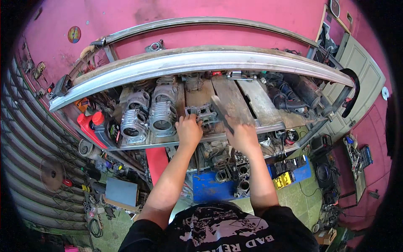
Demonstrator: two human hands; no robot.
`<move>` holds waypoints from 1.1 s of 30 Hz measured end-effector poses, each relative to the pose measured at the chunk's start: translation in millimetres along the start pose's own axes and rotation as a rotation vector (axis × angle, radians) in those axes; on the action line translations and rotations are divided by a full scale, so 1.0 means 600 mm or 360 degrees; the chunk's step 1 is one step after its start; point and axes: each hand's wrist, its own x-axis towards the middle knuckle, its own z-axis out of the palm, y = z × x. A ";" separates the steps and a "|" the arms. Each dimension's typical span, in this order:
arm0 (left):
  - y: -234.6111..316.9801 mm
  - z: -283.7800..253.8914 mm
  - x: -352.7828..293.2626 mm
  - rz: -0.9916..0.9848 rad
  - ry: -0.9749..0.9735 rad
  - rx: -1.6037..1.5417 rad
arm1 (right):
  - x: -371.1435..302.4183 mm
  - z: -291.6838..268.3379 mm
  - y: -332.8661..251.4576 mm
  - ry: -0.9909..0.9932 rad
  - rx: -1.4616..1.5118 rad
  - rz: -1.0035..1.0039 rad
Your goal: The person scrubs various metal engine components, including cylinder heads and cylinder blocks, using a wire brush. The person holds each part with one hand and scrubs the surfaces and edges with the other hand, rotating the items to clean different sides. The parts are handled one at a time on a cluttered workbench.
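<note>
My left hand point(189, 131) is closed around the near left edge of a grey metal cylinder head point(208, 114), which rests on the wooden shelf boards. My right hand point(242, 136) is closed on a long flat wooden tool, like a brush point(221, 107), its pale end reaching over the right side of the cylinder head. Motion smears that tool and my right fingers, and its underside is hidden. To the left of my left hand stand finned engine cylinders point(163, 119), in two rows with their round bores facing me.
A metal rail point(201, 62) spans the rack above the shelf point(273, 126). Red and black bottles point(97, 128) stand at the shelf's left end; dark cylindrical parts point(289, 94) lie at the right. Below are a blue board point(210, 190) with engine parts and a yellow piece point(282, 180).
</note>
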 end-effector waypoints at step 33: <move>-0.013 -0.014 0.038 0.0129 -0.0218 -0.0136 | -0.008 0.008 0.012 0.0112 -0.0086 0.0075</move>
